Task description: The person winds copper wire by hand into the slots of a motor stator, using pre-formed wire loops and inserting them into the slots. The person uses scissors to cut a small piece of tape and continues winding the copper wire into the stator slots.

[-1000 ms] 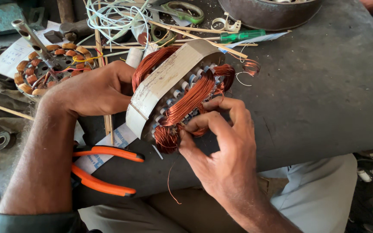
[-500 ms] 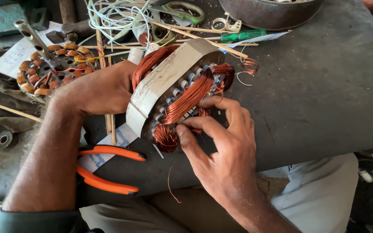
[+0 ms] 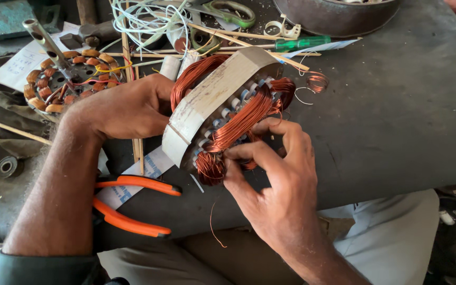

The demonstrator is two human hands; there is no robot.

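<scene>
The left hand clamps the tilted stator ring from 9 o'clock at the middle of the dark bench, while the right hand pinches the copper winding at the ring's 6 o'clock edge. Done well, this step needs a firm left-hand brace and gentle, even pressure seating the coil without kinking strands. Orange pliers lie at 8 o'clock.

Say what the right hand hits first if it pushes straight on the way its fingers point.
Right hand points up-left; its fingertips already touch the copper coil on the motor core. Beyond, probably the core itself.
</scene>
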